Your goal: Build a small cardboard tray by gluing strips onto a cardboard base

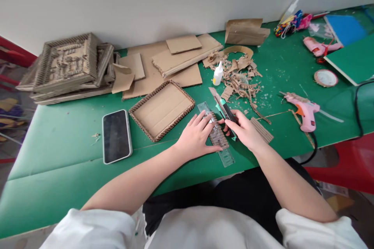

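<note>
My left hand (196, 136) lies with its fingers spread across a clear ruler (226, 158) and a narrow strip of corrugated cardboard (218, 137), pressing them to the table. Whether the strip is under or over the ruler I cannot tell. Close beside it, my right hand (245, 130) grips a black and teal utility knife (224, 108), its blade out and pointing away from me. A piece of corrugated cardboard (262, 130) lies by the right wrist. Just left of the ruler sits a shallow cardboard tray (162, 114) with a corrugated rim.
A phone (117, 136) lies left. Behind are stacked cardboard frames (66, 62), cardboard sheets (187, 60), a white glue bottle (217, 74) and paper scraps (241, 81). To the right are a pink glue gun (305, 111), a second glue gun (320, 46) and a tape roll (325, 78).
</note>
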